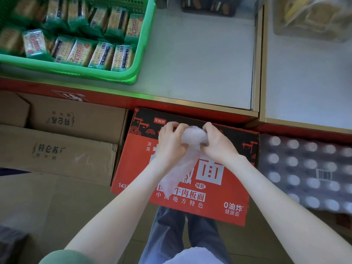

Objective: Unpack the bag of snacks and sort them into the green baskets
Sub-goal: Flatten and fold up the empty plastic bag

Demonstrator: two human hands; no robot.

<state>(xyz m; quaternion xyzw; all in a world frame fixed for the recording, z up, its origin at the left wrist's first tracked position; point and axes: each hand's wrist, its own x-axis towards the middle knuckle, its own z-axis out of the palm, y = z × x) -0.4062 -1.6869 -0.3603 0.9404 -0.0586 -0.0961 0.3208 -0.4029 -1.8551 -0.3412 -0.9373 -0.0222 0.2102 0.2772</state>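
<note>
Shop floor, grey table [200,63] with gold edging and a red front; I'm standing at it, looking down.

- Green basket [106,73] sits on the table's left part, packed with rows of cracker packets [80,52].
- Below the table edge is a red noodle carton [219,187]. Brown cartons [66,149] lie left of it, a shrink-wrapped pack [304,168] right of it.
- Left hand [171,141] and right hand [219,143] are both over the red carton, fingers curled round a clear plastic bag [192,136]. It's wadded into a ball between them, with a loose tail hanging toward the carton lid.
- Can't see any snacks inside the bag. Looks empty to me.

Step, my read: this bag is unpacked and its contents are already in the basket, so I'm crumpling the wrapper.

Next move calls for:
- Get rid of the wad somewhere off the table. No bin in view.
- Free both hands.
- Far right section holds another clear bag [314,18] with something yellowish inside. It's blurred, so I can't confirm the contents. If it's snacks, that's the next bag to open.
- Only one basket is visible, and it looks near full.
</note>
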